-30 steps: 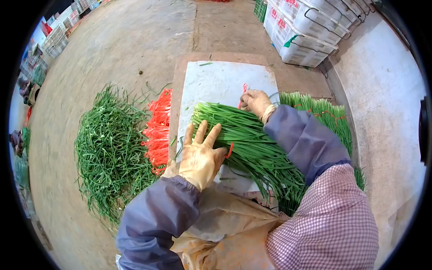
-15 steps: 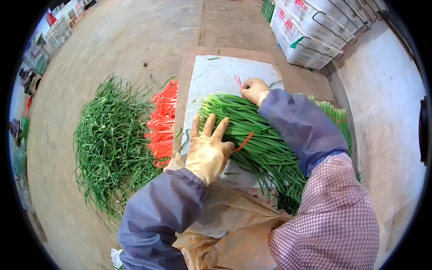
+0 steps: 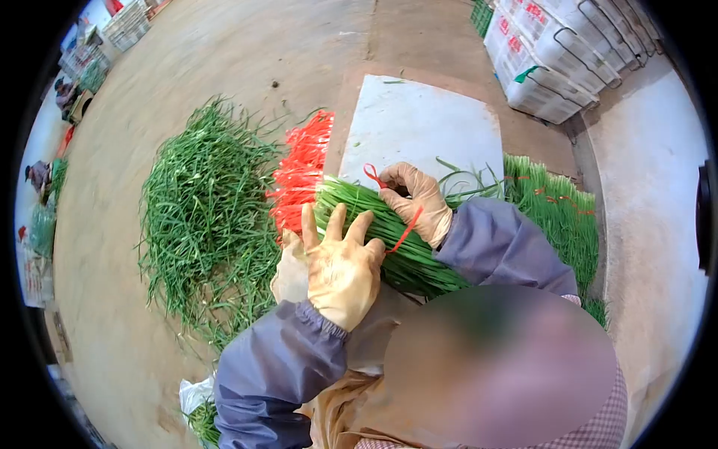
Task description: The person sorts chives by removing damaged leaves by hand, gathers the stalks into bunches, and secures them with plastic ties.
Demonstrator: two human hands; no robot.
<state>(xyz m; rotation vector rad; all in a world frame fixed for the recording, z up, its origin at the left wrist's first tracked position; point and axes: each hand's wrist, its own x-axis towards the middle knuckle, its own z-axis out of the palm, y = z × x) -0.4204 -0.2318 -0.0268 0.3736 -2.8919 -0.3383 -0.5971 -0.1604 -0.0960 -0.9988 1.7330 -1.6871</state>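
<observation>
Left hand: your left hand (image 3: 342, 277) has fingers spread wide over the bunch (image 3: 419, 266), 8 o'clock side.
Right hand: your right hand (image 3: 420, 200) pinches a red tie (image 3: 372, 174), 1 o'clock side.
Bunch: near centre, pale ends toward 10 o'clock.
Done: greens gathered; tied bunches (image 3: 561, 221) at 3 o'clock.
Undone: tie looks unfastened; can't tell if red strip (image 3: 404, 232) belongs to it.
Loose: heap (image 3: 209, 202), 9 o'clock.

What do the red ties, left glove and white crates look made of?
Red ties: probably plastic film, shiny with white glints. Left glove: maybe latex or rubber, smooth, clinging to the fingers. White crates: likely rigid plastic, with slotted walls.
</observation>
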